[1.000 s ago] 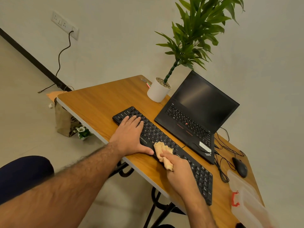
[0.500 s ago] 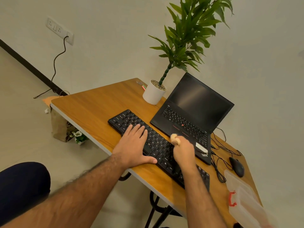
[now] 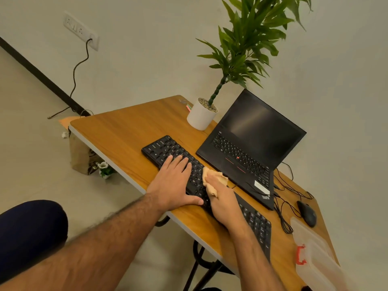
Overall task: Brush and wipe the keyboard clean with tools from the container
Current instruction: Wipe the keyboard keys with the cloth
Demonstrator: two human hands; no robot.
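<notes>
The right hand [image 3: 223,203] has its fingers curled around a bunched tan cloth [image 3: 213,181], pressing it onto the middle keys of the black keyboard [image 3: 168,150]. The left hand [image 3: 174,183] lies flat at 9 o'clock from the cloth, fingers straight and close together on the keys, thumb stretched along the keyboard's near edge.

The keyboard runs diagonally across a wooden table [image 3: 123,131], close to the table's near edge, its far end pointing to 10 o'clock and its near end to 4 o'clock. Just beyond it, at 1 o'clock from the hands, an open black laptop [image 3: 249,141] sits with a dark screen. At 12 o'clock a white pot [image 3: 200,118] holds a tall green plant [image 3: 249,43]. At 3 o'clock lie tangled black cables [image 3: 282,208] and a black mouse [image 3: 307,213]; at 4 o'clock a clear plastic container [image 3: 319,259] with a red clasp stands near the table's right edge.

The widest bare stretch of tabletop is at 10 o'clock. Off that end a brown paper bag [image 3: 80,156] stands on the pale floor below the table's edge. A wall socket [image 3: 80,30] with a black cord sits on the plain wall at 11 o'clock.
</notes>
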